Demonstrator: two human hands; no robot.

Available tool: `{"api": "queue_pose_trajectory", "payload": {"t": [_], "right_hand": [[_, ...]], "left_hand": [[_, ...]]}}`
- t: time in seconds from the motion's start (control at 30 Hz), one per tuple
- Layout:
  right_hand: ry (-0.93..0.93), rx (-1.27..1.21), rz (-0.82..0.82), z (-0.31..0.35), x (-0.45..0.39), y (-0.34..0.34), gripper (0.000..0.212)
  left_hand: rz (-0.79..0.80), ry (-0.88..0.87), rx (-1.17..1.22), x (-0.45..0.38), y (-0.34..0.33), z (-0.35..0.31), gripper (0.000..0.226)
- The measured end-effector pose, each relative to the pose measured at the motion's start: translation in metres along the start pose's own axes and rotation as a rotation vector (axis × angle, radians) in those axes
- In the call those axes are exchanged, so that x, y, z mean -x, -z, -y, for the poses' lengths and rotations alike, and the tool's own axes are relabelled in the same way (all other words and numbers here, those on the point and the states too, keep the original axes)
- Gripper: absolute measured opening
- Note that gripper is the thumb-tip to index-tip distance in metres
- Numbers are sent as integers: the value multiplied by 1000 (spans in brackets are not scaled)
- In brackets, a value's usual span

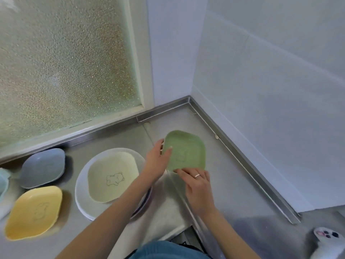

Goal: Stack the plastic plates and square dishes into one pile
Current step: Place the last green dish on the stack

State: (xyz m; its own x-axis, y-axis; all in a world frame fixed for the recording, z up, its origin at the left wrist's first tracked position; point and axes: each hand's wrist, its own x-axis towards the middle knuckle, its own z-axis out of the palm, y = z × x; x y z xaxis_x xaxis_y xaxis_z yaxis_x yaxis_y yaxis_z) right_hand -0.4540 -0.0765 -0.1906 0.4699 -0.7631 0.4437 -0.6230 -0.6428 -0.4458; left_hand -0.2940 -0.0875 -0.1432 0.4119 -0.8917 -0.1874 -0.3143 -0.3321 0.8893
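Observation:
A green square dish [188, 148] with a faint bear drawing is near the counter's back corner. My left hand [158, 159] grips its left edge, thumb on top. My right hand [197, 186], wearing a ring, holds its near edge from below. To the left, a cream square dish [112, 176] with a bear outline lies on a pile of round white plates [82, 195]; a darker plate rim shows under my left forearm. A yellow square dish [34, 212] and a grey-blue square dish [43, 167] sit further left.
The steel counter [233, 184] has a raised metal rim along the window and the white wall, meeting in a corner. A pale blue dish edge [3, 182] shows at far left. A slipper with a cat-paw pattern [324, 238] is on the floor at lower right.

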Motion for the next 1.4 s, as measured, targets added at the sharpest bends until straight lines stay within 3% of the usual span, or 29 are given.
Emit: {"api": "queue_pose_trajectory", "payload": {"t": [0.13,0.23,0.37,0.5,0.6,0.67,0.77,0.83,0.93,1.03,1.13,1.23,1.4], "right_hand": [[254,-113,15,48,-25,-16,37],[389,-164,139,80,-32,-31,43],[507,-160,285,102,-31,-51,39],[529,-156,440,104,-25,-62,35],[433,-242,532,104,-22,-66,31],[334,-304,489,102,-22,-68,35],[70,-368,413,96,-27,-74,44],[-92,-408,470,94,-34,-80,53],[-175,-431,595,92,-39,-89,55],[-257,-577,551,93,-37,-91,51],[-400,-663,452,90,-39,-95,45],[-515,-718,459,89,-42,-99,44],[-582,-775,498,91,-43,-106,47]], "left_hand": [[-314,-12,-177,21,69,11,32],[-506,35,-333,41,109,38,39],[-487,170,-381,59,132,78,45],[-411,166,-322,65,136,102,62],[-334,156,-268,67,137,112,65],[-315,162,-250,67,138,114,65],[-317,176,-254,63,139,114,66],[-312,180,-248,63,139,117,66],[-283,162,-236,64,139,121,61],[-291,124,-151,68,146,129,48],[-403,224,-246,76,162,154,44],[-518,366,-320,89,180,184,44],[-301,590,-549,102,207,226,54]]}}
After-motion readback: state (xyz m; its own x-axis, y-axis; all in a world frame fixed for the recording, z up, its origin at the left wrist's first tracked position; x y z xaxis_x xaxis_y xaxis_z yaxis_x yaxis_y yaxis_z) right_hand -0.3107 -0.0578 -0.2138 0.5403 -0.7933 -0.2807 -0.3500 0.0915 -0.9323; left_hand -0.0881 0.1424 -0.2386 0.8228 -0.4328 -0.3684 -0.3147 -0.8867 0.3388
